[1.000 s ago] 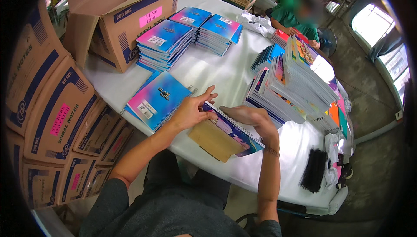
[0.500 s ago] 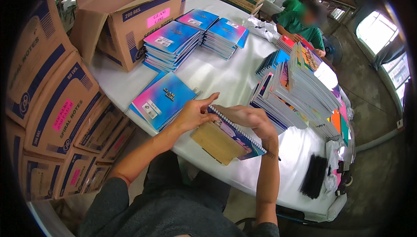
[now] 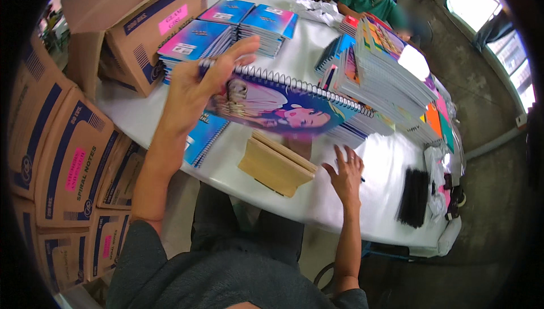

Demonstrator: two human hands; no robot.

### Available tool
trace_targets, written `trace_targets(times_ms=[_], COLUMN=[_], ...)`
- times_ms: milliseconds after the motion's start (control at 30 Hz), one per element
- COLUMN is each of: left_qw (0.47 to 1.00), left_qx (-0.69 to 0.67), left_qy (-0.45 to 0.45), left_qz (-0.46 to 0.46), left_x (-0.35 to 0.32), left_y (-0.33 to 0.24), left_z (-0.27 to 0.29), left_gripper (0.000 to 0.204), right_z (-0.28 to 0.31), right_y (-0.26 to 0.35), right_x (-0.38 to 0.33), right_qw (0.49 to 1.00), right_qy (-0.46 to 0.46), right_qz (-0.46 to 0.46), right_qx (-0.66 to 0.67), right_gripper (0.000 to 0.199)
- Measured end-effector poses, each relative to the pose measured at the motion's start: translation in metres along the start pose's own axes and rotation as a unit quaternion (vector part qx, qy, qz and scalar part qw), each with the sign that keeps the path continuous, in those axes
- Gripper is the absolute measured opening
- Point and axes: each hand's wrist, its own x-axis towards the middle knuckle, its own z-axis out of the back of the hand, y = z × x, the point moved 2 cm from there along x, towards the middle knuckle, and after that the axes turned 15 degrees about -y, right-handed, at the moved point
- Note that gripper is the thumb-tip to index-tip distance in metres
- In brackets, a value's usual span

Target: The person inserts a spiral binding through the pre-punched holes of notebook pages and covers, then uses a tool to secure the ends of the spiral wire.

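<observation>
My left hand (image 3: 195, 85) grips a spiral notebook (image 3: 289, 108) by its left end, thumb and fingers around the coil corner. The notebook is held up on edge above the table, its purple cover with a drawn figure facing me and the wire coil along the top. My right hand (image 3: 345, 176) is empty, fingers spread low over the table, beside a small thin dark thing. Between my hands a tan slotted block (image 3: 277, 164) stands near the table edge. A blue spiral notebook (image 3: 205, 139) lies beneath my left wrist, partly hidden.
Blue-and-pink notebook stacks (image 3: 269, 28) stand at the back left beside an open carton (image 3: 153, 34). Tall notebook stacks (image 3: 391, 90) rise on the right, with black coils (image 3: 413, 195) nearer. Cartons (image 3: 73, 164) are piled at left. A person in green (image 3: 371, 3) sits across the table.
The purple notebook has been lifted off the tan block and moved up in my left hand. My right hand has moved away from it, down toward the table, fingers spread. The view has shifted.
</observation>
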Motion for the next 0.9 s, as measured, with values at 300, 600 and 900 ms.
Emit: trace_targets(times_ms=[300,600,900], left_qw=[0.830,0.779,0.789], left_qx=[0.452,0.514,0.512], left_qy=[0.224,0.183,0.163], left_qz=[-0.238,-0.309,-0.298], left_x=[-0.130,-0.134,-0.137], left_y=[0.090,0.099,0.099], left_z=[-0.053,-0.064,-0.068], left_gripper=[0.063,0.062,0.063], right_z=[0.004,0.053,0.077], right_y=[-0.027,-0.005,0.080], right_x=[-0.080,-0.089,-0.071], right_qw=[0.990,0.998,0.949], right_qy=[-0.063,-0.048,-0.073], right_qz=[-0.116,0.014,-0.104], right_qx=[-0.051,0.033,0.289], right_gripper=[0.039,0.051,0.049])
